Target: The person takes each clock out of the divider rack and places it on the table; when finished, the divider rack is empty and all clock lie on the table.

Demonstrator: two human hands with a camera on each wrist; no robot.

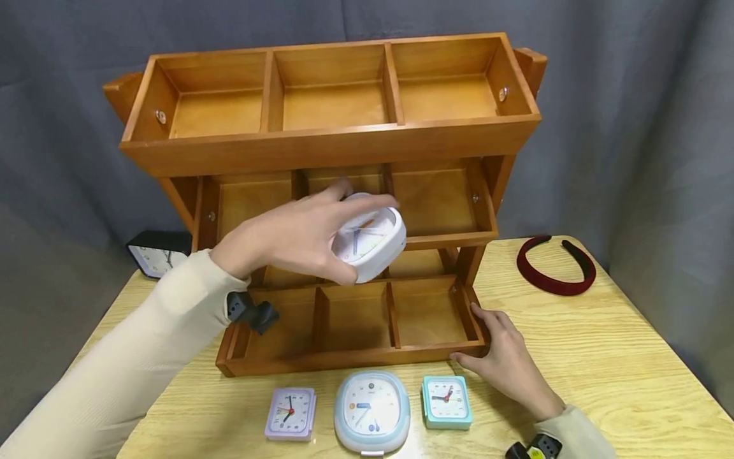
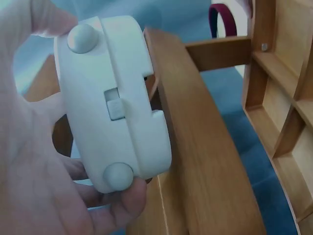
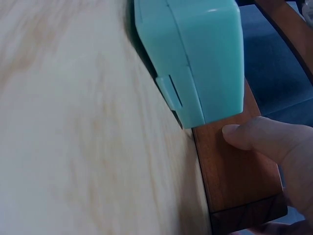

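Observation:
My left hand grips a white alarm clock in front of the middle tier of a tiered wooden rack, its face tilted down. Two round feet and a small switch show on one side of that clock in the left wrist view. At the rack's lower right front corner, my right hand holds the bottom tray, thumb on the front board and fingers along the side. Close to that thumb stands a small teal alarm clock, seen from behind in the right wrist view.
On the table before the rack are a purple clock and a larger light blue clock. A black clock stands at the rack's left. A dark red headband lies at the right. Grey cloth hangs behind.

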